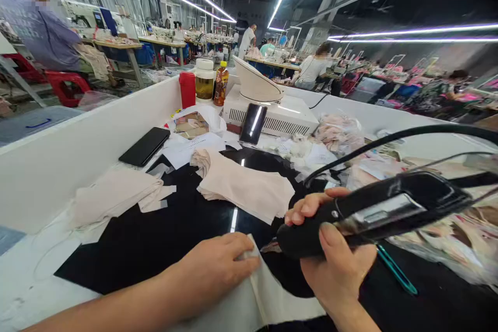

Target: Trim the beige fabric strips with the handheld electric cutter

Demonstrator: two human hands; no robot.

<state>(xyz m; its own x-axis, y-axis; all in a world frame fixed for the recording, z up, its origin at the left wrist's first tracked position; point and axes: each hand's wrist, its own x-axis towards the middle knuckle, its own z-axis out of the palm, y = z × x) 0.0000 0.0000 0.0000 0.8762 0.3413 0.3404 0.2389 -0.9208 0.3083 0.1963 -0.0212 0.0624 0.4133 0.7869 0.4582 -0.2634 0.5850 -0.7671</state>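
My right hand (338,270) is wrapped round a black handheld tool (373,212) with a shiny metal lever or plate on its side and thick black cables running off to the right. The tool's rounded nose points left, towards my left hand. My left hand (229,262) is closed at the edge of a pale beige fabric piece (268,285), its fingers curled over the cloth; the fingertips are partly hidden. Beyond the hands, a stack of cut beige fabric pieces (245,184) lies on the black sheet (163,233). Another beige fabric pile (116,194) is at the left.
A white vented box (268,109) stands at the back, a phone (252,123) leaning on it. A black phone-like slab (144,146), a red container (187,90) and bottles (220,83) are near the left wall. Teal tweezers (397,270) and bagged fabric scraps (455,238) lie right.
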